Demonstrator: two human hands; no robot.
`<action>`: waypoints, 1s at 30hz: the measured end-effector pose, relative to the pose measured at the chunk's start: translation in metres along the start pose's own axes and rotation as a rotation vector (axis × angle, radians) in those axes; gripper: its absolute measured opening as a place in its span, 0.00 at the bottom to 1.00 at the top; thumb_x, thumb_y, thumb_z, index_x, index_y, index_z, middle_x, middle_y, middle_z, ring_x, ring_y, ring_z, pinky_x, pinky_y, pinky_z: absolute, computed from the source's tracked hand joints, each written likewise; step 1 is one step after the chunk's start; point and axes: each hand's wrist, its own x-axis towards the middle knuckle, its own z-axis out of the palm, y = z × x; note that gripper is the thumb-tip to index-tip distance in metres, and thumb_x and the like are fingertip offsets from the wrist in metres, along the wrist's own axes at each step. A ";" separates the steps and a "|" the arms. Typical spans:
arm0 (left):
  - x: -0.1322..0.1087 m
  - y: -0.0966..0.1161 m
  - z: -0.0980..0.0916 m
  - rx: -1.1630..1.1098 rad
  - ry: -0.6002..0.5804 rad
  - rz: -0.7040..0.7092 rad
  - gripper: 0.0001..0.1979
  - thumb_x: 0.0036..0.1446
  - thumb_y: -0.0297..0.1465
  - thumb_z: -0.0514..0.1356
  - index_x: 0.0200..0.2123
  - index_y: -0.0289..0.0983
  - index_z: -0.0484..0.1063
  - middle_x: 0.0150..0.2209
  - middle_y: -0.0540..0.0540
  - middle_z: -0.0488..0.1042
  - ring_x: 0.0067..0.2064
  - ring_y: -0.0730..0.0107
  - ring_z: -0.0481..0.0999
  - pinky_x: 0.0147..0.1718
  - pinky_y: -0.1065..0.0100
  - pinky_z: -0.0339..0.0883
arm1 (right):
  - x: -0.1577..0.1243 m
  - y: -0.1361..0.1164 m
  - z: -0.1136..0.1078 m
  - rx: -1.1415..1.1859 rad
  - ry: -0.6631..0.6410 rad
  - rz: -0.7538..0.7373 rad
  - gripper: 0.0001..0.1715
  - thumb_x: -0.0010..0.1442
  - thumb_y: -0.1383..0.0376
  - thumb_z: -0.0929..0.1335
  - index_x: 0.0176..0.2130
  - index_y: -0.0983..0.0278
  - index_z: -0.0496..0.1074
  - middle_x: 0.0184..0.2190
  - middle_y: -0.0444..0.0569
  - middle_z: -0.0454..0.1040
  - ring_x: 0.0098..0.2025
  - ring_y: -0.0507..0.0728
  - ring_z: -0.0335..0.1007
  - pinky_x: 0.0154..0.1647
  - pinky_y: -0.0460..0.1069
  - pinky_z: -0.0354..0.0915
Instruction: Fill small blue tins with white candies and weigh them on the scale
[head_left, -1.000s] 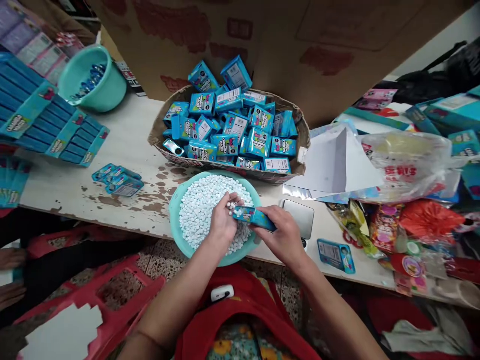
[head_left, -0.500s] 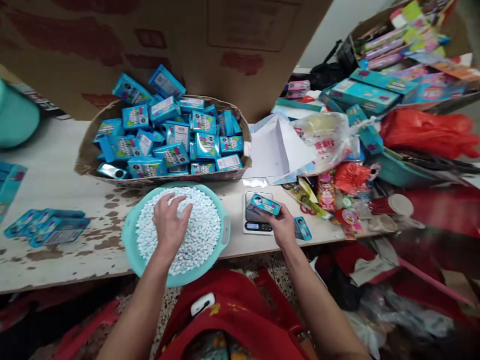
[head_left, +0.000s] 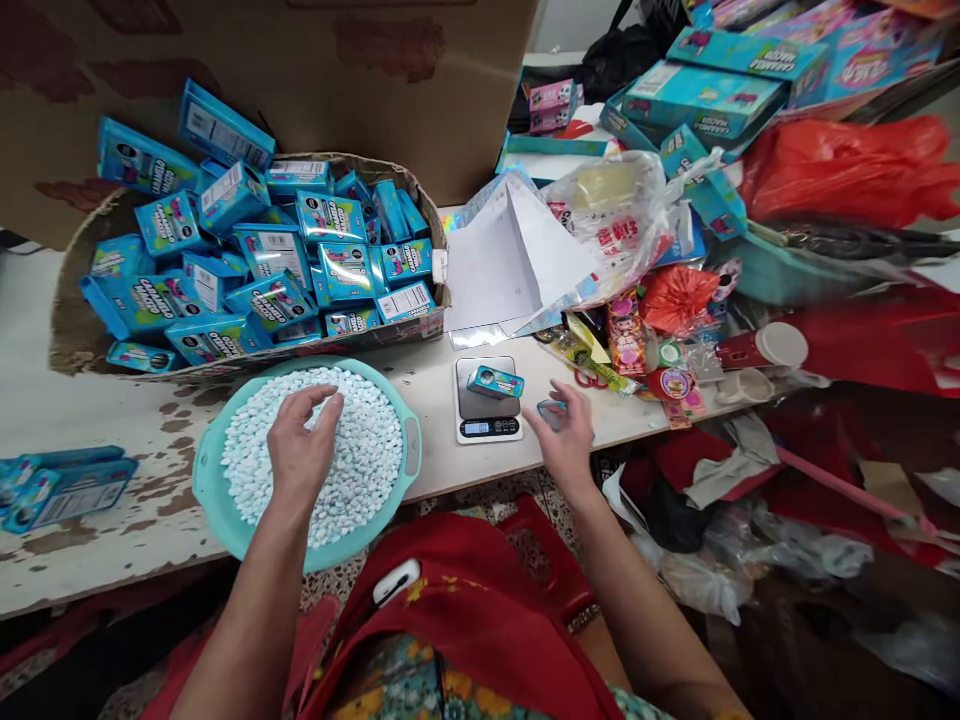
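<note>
My left hand (head_left: 300, 445) hovers over a teal basin (head_left: 206, 492) full of small white candies (head_left: 360, 450), fingers loosely pinched together over the pile. A small blue tin (head_left: 495, 381) lies on a little digital scale (head_left: 487, 402) to the right of the basin. My right hand (head_left: 566, 435) rests on the table edge just right of the scale, fingers spread, over another blue tin (head_left: 553, 408) that it partly hides. A cardboard tray (head_left: 75, 335) heaped with blue candy boxes (head_left: 270, 260) stands behind the basin.
Flat blue boxes (head_left: 56, 485) lie at the left table edge. White folded paper (head_left: 510, 260), a plastic bag (head_left: 622, 215), snack packets, red bags (head_left: 847, 170) and stacked blue cartons (head_left: 705, 95) crowd the right. A big cardboard box (head_left: 300, 60) stands behind.
My right hand set the blue tin on the scale and drew back to the right. My left hand left the tin and moved back over the candies. The view swung right.
</note>
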 end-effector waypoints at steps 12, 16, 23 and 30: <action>0.008 0.043 0.055 -0.065 -0.116 0.085 0.14 0.55 0.41 0.59 0.39 0.39 0.76 0.40 0.47 0.74 0.41 0.66 0.74 0.45 0.65 0.66 | -0.041 0.071 -0.072 -0.205 0.305 0.259 0.38 0.56 0.48 0.67 0.57 0.67 0.61 0.56 0.62 0.55 0.56 0.63 0.58 0.52 0.59 0.64; 0.006 0.056 0.068 -0.047 -0.159 0.110 0.14 0.56 0.40 0.58 0.39 0.38 0.76 0.41 0.46 0.74 0.40 0.66 0.73 0.44 0.65 0.66 | -0.048 0.081 -0.074 -0.155 0.281 0.353 0.37 0.58 0.46 0.64 0.57 0.67 0.61 0.56 0.62 0.55 0.56 0.63 0.58 0.53 0.59 0.63; 0.001 0.070 0.079 -0.041 -0.205 0.107 0.16 0.56 0.41 0.58 0.43 0.38 0.73 0.43 0.44 0.73 0.42 0.64 0.73 0.44 0.63 0.66 | -0.050 0.094 -0.078 -0.168 0.221 0.323 0.34 0.61 0.48 0.59 0.56 0.68 0.63 0.52 0.61 0.59 0.53 0.62 0.60 0.53 0.60 0.60; 0.003 0.087 0.106 -0.133 -0.355 0.119 0.25 0.47 0.35 0.65 0.51 0.43 0.70 0.52 0.42 0.68 0.49 0.58 0.71 0.49 0.60 0.64 | -0.049 0.105 -0.068 -0.130 0.117 0.249 0.33 0.60 0.49 0.61 0.57 0.66 0.61 0.52 0.60 0.59 0.53 0.63 0.61 0.53 0.60 0.61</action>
